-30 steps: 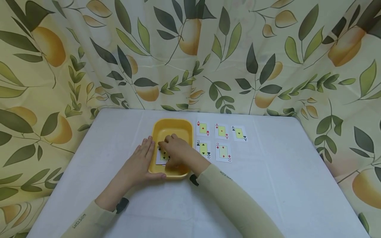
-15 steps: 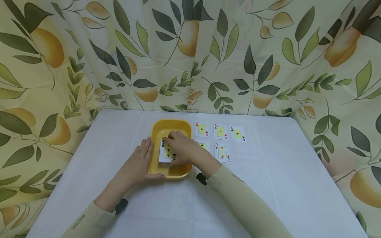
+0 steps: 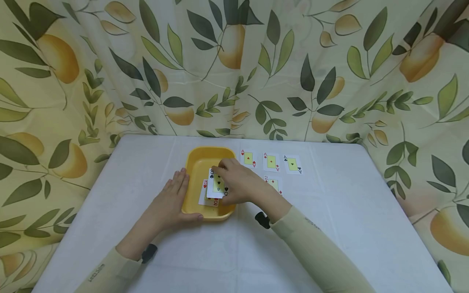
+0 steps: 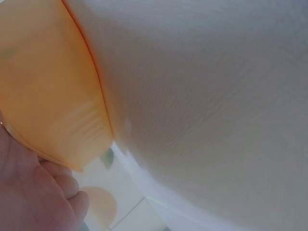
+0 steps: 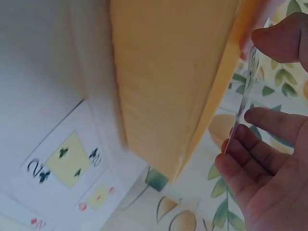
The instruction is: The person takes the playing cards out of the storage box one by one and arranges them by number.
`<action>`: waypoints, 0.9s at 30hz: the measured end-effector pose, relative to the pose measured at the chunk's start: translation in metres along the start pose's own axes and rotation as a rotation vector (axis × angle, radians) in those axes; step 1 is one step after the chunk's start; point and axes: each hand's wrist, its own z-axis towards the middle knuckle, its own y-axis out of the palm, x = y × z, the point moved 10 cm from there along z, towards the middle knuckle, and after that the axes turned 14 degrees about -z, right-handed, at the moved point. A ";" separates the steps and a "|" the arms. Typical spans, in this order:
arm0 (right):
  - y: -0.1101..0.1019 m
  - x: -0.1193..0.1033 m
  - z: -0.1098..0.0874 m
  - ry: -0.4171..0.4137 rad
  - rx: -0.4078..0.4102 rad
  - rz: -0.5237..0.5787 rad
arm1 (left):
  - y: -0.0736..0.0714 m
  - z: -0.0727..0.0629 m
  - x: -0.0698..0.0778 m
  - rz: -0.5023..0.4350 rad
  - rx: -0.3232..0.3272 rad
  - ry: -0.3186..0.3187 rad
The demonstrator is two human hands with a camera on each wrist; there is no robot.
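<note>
My right hand (image 3: 239,182) pinches a playing card (image 3: 215,186) with black pips between thumb and fingers, above a yellow tray (image 3: 198,158). The right wrist view shows this card edge-on. Beneath it, a red-pipped card (image 3: 202,196) lies in the tray, partly covered. My left hand (image 3: 170,205) rests along the tray's left side, its fingers stretched out and its thumb at the near edge. In the left wrist view its fingertips touch the rim. A two of clubs (image 5: 71,161) lies right of the tray, hidden by the right hand in the head view.
Right of the tray lies a row of aces: hearts (image 3: 248,158), diamonds (image 3: 271,162) and a black one (image 3: 292,164). A two of diamonds (image 3: 272,184) lies nearer, partly behind the right wrist. The white-covered table (image 3: 329,228) meets a fruit-patterned curtain (image 3: 278,81).
My right hand has moved right, lifting the black-pipped card off the red-pipped one and now covering the two of clubs. The left hand and tray stay in place.
</note>
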 end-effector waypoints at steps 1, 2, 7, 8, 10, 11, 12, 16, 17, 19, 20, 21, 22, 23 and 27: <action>-0.001 0.003 -0.003 0.007 0.004 0.000 | 0.000 0.000 0.000 -0.001 -0.005 -0.006; -0.002 0.005 -0.005 0.013 0.008 0.005 | 0.000 0.000 -0.001 -0.004 -0.009 -0.013; -0.001 0.019 -0.021 0.053 0.006 0.014 | 0.001 0.000 -0.002 -0.014 -0.015 -0.020; 0.000 0.021 -0.024 0.058 0.005 0.015 | 0.001 0.000 -0.002 -0.014 -0.016 -0.022; 0.001 0.026 -0.031 0.068 0.009 0.014 | 0.001 0.001 -0.003 -0.017 -0.013 -0.023; 0.001 0.028 -0.034 0.074 0.011 0.012 | 0.002 0.001 -0.003 -0.017 -0.012 -0.023; 0.002 0.030 -0.037 0.079 0.015 0.013 | 0.002 0.001 -0.003 -0.018 -0.009 -0.023; 0.005 0.036 -0.048 0.090 0.035 0.020 | 0.000 0.000 -0.002 -0.019 0.012 -0.010; 0.006 0.037 -0.051 0.092 0.037 0.025 | -0.001 0.000 -0.002 -0.017 0.016 -0.006; 0.008 0.039 -0.056 0.099 0.036 0.025 | -0.001 0.000 -0.001 -0.017 0.020 0.000; 0.010 0.041 -0.059 0.109 0.029 0.023 | -0.001 0.000 -0.002 -0.016 0.019 -0.002; 0.012 0.042 -0.062 0.116 0.023 0.024 | -0.001 0.000 -0.002 -0.017 0.016 -0.003; 0.014 0.044 -0.065 0.123 0.018 0.022 | 0.000 0.000 -0.002 -0.017 0.013 -0.008; 0.017 0.046 -0.067 0.131 0.013 0.021 | 0.000 0.000 -0.003 -0.019 0.009 -0.012; 0.025 0.050 -0.079 0.158 -0.004 0.032 | 0.001 -0.001 -0.005 -0.021 -0.002 -0.025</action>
